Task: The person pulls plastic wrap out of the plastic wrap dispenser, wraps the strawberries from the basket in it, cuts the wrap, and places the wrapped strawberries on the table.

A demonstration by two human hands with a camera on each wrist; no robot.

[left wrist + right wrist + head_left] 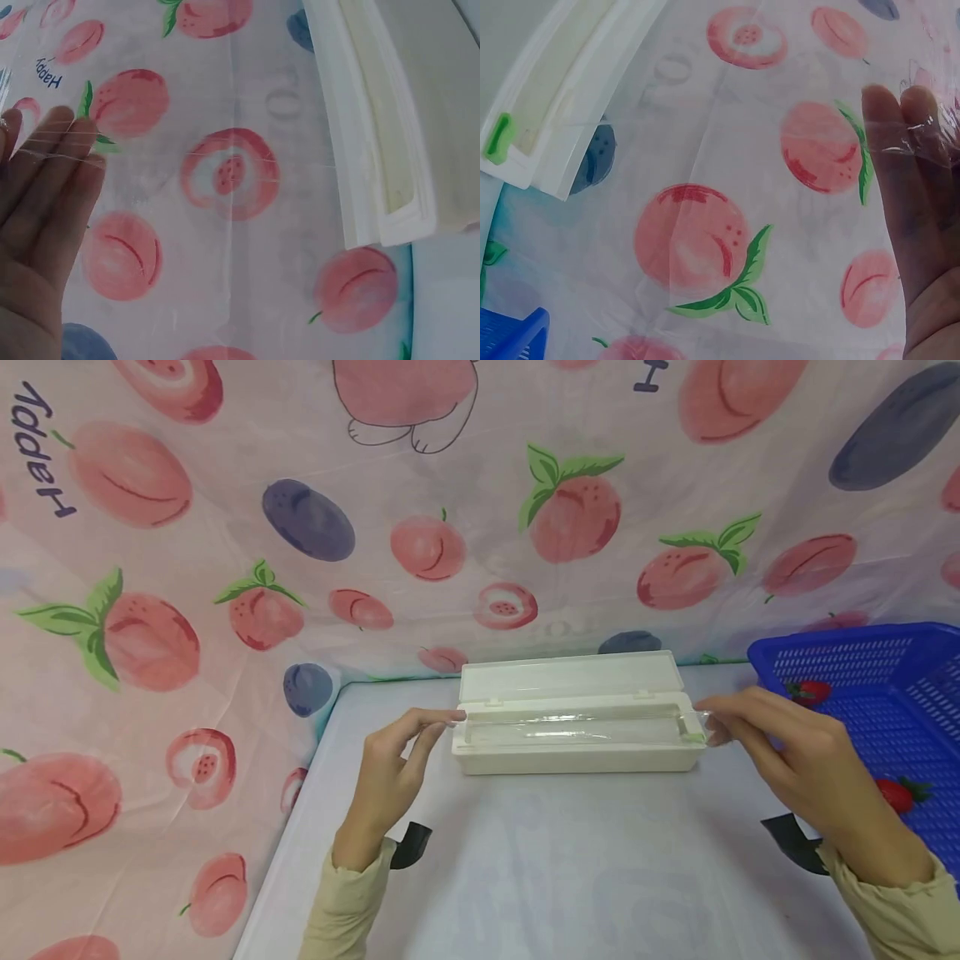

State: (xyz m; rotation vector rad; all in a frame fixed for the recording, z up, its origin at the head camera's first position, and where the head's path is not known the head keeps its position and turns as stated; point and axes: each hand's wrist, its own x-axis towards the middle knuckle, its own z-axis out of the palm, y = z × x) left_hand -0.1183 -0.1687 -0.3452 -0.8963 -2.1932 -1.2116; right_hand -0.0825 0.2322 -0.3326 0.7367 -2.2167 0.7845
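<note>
by the left hand [393,768], just left of the white box [577,762], one end of the clear film [577,735] was pinched; by the right hand [806,756], just right of the box, the other was pinched, presumably so the sheet could be held taut across the box. fingers were pointed inward at the box, forearms extended from its near side. its lid [570,677] was folded back behind, likely for access. to its right, strawberries [810,692] were held in a blue basket [862,632].
</note>
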